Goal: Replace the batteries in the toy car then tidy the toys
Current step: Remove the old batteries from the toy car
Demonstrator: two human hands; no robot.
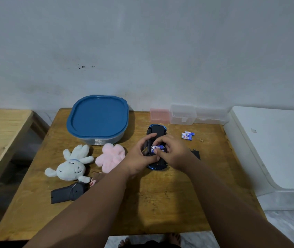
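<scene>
Wooden table (160, 203) against a pale wall carries the toy car (156, 128), belly up, long axis running away from the person; the left hand (141, 156) grips its left flank. The right hand (174, 153) pinches a battery (158, 147) lying crosswise over the open bay; spare batteries (187, 136) lie near, to the right.

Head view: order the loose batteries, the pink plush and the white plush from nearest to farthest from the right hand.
1. Loose batteries, just beyond the right hand, on its right; that hand pinches a battery in the toy car.
2. Pink plush, to the left, past the left hand gripping the car.
3. White plush, farthest left.
</scene>
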